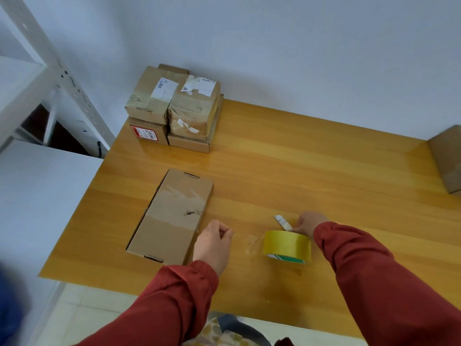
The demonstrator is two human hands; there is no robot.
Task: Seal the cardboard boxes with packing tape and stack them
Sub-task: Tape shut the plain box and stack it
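A long flat cardboard box (174,216) lies at the table's left front, with clear tape across its top. My left hand (214,243) rests just right of the box's near end, its fingers curled shut; nothing shows in them. A yellow roll of packing tape (287,245) stands on the table to the right, and a short clear strip (252,244) trails from it toward my left hand. Behind the roll, my right hand (309,224) pinches a small grey cutter blade (282,222).
Several taped boxes (174,106) are stacked two high at the table's back left corner against the wall. Another box (446,158) pokes in at the right edge. A white metal shelf (50,78) stands left of the wooden table (311,171).
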